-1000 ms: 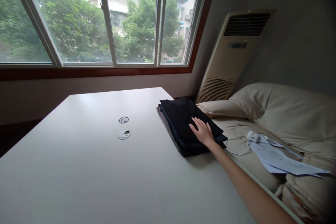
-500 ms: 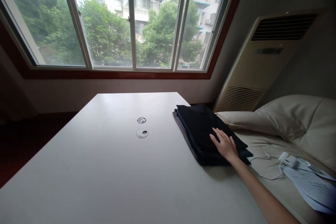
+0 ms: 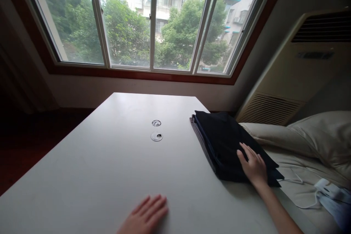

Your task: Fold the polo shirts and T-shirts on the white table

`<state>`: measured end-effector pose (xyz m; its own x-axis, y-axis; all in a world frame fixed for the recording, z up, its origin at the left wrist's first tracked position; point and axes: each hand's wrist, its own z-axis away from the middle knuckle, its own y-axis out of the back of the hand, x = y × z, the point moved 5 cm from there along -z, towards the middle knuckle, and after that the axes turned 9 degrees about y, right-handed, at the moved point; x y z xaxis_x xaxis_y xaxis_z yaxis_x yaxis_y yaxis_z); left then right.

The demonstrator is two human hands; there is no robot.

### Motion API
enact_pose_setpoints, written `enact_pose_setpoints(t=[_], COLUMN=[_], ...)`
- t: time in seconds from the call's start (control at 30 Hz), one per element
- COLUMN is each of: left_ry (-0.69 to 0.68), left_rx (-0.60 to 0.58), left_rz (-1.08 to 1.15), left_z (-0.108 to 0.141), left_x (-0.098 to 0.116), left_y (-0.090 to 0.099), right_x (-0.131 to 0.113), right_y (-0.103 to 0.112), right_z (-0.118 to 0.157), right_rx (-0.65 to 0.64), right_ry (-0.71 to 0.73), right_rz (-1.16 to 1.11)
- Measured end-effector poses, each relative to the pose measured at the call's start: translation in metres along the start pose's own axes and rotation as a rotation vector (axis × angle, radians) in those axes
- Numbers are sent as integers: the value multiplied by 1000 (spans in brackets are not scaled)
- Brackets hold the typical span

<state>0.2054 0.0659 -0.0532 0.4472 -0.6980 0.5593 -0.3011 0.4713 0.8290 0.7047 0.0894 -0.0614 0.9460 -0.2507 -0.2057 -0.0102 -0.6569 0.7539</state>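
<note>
A stack of folded dark cloth (image 3: 225,139), black on top with navy and grey-brown layers at its left edge, lies at the right side of the white table (image 3: 109,175). My right hand (image 3: 253,164) rests on the black top layer near its front right corner, fingers spread and not gripping. At the bottom middle, my left hand (image 3: 146,215) is over the tabletop with its fingers stretched out and nothing in it. The exact kind of the folded cloth items cannot be made out.
Two round cable-hole fittings (image 3: 156,136) sit in the tabletop. To the right is a cream sofa (image 3: 315,131) with a white cord and a pale blue-white item (image 3: 333,197) on it. A floor-standing air conditioner (image 3: 285,76) and a wide window (image 3: 153,25) are behind.
My left hand has come into view at the bottom of the table. My right hand stays on the dark stack. The view has shifted, so things appear farther right.
</note>
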Motion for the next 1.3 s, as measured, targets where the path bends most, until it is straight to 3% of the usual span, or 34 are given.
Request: enact_pose_setpoints(t=[0.13, 0.23, 0.33, 0.4, 0.53, 0.67, 0.77, 0.87, 1.13, 1.3], left_ry=[346, 503, 527, 519, 513, 458, 418, 397, 371, 356], left_rx=[286, 370, 366, 337, 286, 266, 285, 306, 320, 348], left_rz=[-208, -281, -324, -352, -382, -338, -293, -272, -235, -225], left_z=[16, 24, 16, 4, -20, -37, -41, -41, -42, -40], left_x=[-92, -131, -143, -144, -143, -136, -130, -127, -130, -127], left_y=[55, 80, 88, 90, 94, 95, 92, 90, 91, 91], right_x=[-12, -41, -100, -153, -259, -316, -322, -316, -317, -310], right_y=[21, 43, 55, 49, 16, -20, -39, -44, -40, -46], right_z=[6, 9, 9, 10, 20, 41, 53, 54, 49, 57], right_rx=[180, 301, 320, 266, 85, -224, -516, -673, -746, -627], right_ry=[29, 78, 195, 339, 624, 711, 695, 624, 591, 588], right_rz=[-60, -48, -35, -109, -320, -364, -311, -277, -263, -266])
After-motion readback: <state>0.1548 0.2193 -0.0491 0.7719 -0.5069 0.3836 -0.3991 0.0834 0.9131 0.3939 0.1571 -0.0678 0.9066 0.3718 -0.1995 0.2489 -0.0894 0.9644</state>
